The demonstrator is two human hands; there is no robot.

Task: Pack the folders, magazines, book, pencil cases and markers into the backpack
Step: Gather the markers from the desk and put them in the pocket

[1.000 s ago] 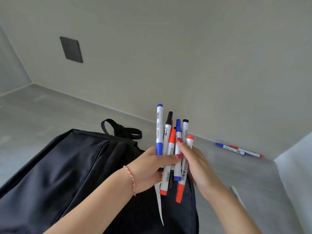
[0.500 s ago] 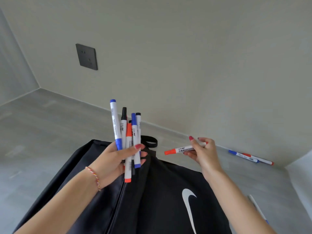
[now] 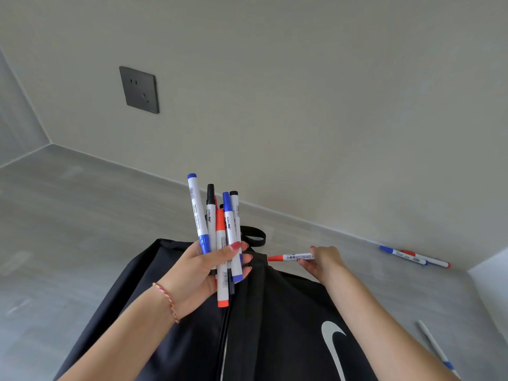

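Markers (image 3: pixel 217 237): my left hand (image 3: pixel 203 270) grips the bunch mid-frame, over the backpack (image 3: pixel 288 312). Right hand (image 3: pixel 320 261) pinches one red marker (image 3: pixel 291 257) just right of it. Best aim tip-first into the zip gap, w/ the bunch kept tight.

"WHITEBOARD" on red-capped marker (image 3: pixel 291 256), "AoWo" on black-capped marker (image 3: pixel 210 213), white swoosh logo on backpack (image 3: pixel 334 345)
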